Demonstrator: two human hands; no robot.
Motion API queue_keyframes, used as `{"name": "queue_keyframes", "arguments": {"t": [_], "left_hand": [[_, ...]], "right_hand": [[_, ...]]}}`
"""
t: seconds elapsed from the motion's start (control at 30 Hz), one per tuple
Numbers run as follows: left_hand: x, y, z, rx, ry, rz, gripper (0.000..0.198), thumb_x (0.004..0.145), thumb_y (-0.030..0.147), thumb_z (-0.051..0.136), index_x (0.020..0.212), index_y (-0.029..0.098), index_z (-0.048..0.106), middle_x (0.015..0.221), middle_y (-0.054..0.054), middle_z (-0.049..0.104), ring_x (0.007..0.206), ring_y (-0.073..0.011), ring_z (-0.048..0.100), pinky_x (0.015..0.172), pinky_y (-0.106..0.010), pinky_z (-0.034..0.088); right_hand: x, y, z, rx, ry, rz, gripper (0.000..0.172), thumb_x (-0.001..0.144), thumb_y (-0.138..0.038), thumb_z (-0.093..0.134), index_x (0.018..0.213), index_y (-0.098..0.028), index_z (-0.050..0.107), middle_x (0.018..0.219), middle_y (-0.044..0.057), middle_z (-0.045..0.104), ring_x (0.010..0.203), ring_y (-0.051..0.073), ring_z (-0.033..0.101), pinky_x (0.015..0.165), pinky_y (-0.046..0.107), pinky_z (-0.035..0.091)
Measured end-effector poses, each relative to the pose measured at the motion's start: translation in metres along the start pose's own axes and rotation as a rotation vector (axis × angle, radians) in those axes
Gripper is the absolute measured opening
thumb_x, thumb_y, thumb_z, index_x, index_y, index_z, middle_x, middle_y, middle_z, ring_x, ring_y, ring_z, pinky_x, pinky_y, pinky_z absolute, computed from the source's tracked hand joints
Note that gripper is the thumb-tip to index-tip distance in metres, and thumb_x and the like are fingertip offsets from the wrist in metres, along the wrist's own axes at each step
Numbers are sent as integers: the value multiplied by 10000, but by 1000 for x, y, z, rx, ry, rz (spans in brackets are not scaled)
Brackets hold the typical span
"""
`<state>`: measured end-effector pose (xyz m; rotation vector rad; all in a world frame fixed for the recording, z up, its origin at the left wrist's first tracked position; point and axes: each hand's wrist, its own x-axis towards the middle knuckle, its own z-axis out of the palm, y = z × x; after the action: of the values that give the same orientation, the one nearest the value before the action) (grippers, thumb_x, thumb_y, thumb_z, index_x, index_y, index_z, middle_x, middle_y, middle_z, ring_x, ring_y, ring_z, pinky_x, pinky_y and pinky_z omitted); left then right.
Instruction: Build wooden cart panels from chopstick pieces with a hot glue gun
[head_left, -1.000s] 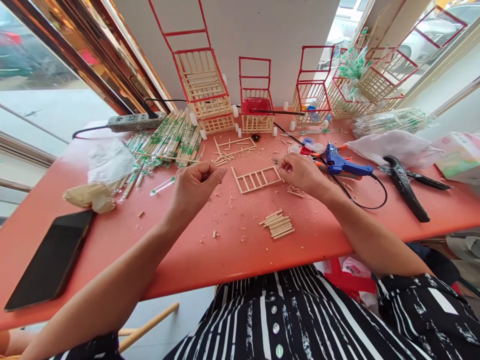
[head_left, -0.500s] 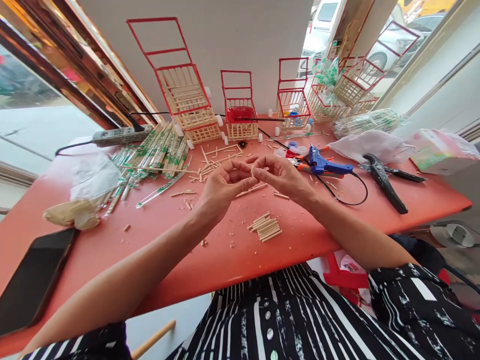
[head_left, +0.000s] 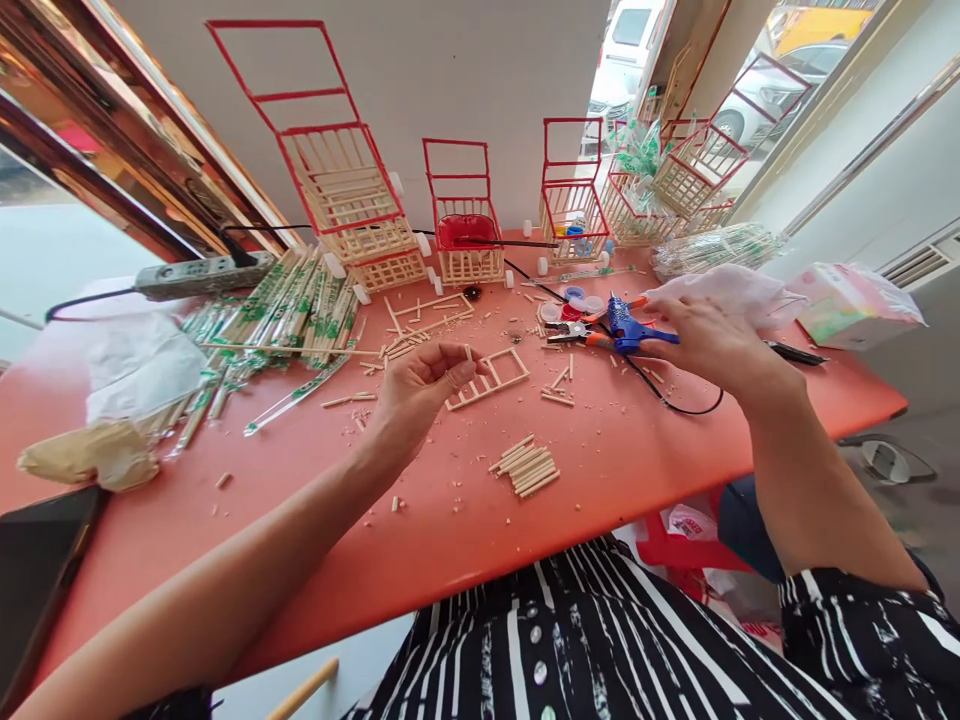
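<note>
Table [head_left: 315, 500] room is ample, and the frame [head_left: 487, 378], a small ladder of sticks, lies flat near its middle. Left hand [head_left: 416, 390] hovers just left of the frame, thumb and fingertips clamped on a short stick [head_left: 467, 352]. Right hand [head_left: 709, 340] is well right of the frame at the gun [head_left: 626, 328], thumb above its grip and fingers below; whether they have closed on it I cannot tell. The step looks like gluing that stick. It should go best with the pinch at one end so the other end is bare, the cord [head_left: 675, 405] held clear of the frame, and only a small bead of glue, since the stick is thin. Behind the frame stand carts. The middle cart [head_left: 469, 262], straight behind, holds a red bowl [head_left: 466, 230] whose contents are hidden. The right cart [head_left: 574, 215], behind and to the right, holds a few blue caps [head_left: 574, 232]. A pile [head_left: 525, 466] of cut sticks lies just in front of the frame.
</note>
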<state>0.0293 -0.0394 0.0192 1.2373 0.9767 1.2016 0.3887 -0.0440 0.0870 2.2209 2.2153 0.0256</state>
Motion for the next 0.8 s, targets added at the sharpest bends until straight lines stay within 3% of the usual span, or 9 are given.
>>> {"name": "queue_keyframes", "arguments": {"t": [0.13, 0.27, 0.37, 0.47, 0.57, 0.63, 0.7, 0.8], "left_hand": [[0, -4, 0, -27, 25, -11, 273, 716, 360, 958, 843, 192, 784, 838, -50, 813, 691, -125, 625, 632, -242, 481], [2, -4, 1, -106, 3, -26, 311, 691, 378, 974, 843, 183, 785, 817, -42, 797, 628, -102, 580, 603, -236, 472], [3, -3, 1, -129, -14, -53, 350, 680, 400, 986, 881, 171, 812, 798, -44, 788, 616, -98, 584, 583, -234, 464], [4, -3, 1, -164, 7, -75, 394, 630, 409, 1015, 864, 168, 808, 771, -38, 776, 612, -97, 593, 580, -232, 467], [8, -3, -2, -206, 23, -102, 427, 573, 420, 1043, 804, 171, 784, 745, -34, 763, 602, -96, 589, 591, -238, 479], [13, -1, -4, -212, 20, -105, 414, 582, 422, 1041, 787, 172, 781, 764, -43, 770, 610, -98, 585, 602, -246, 487], [19, 1, -7, -204, 15, -90, 364, 632, 408, 1021, 809, 175, 803, 791, -50, 773, 632, -102, 582, 608, -251, 483], [32, 6, -9, -195, -2, -44, 267, 710, 361, 976, 845, 177, 837, 794, -45, 754, 627, -95, 553, 596, -254, 455]], "right_hand": [[4, 6, 13, -103, -175, 63, 577, 1018, -421, 544, 1558, -227, 597, 1531, 200, 668, 1392, 498, 604, 1099, 648, 449], [15, 6, 15, -33, -199, -33, 557, 952, -313, 575, 1498, -209, 603, 1520, 181, 682, 1336, 430, 655, 1073, 535, 489], [18, 6, 17, 17, -101, -25, 516, 906, -255, 639, 1416, -178, 629, 1391, 201, 736, 1270, 399, 682, 1031, 474, 500], [14, 4, 17, 63, 61, 3, 348, 950, -224, 630, 1289, -159, 677, 1252, 252, 761, 1142, 388, 701, 945, 455, 489], [7, 1, 7, 162, 219, 106, 246, 958, -244, 664, 1194, -179, 686, 1125, 280, 763, 957, 358, 689, 823, 451, 457], [6, -6, -3, 244, 343, 169, 214, 967, -313, 673, 1141, -190, 685, 995, 241, 751, 870, 329, 664, 799, 459, 446], [8, -18, -12, 452, 432, 145, 212, 990, -382, 635, 1086, -199, 684, 882, 161, 715, 793, 278, 638, 785, 449, 463], [17, -46, -17, 907, 385, -72, 337, 1009, -496, 620, 1128, -187, 688, 961, 118, 704, 760, 199, 626, 755, 385, 519]]}}
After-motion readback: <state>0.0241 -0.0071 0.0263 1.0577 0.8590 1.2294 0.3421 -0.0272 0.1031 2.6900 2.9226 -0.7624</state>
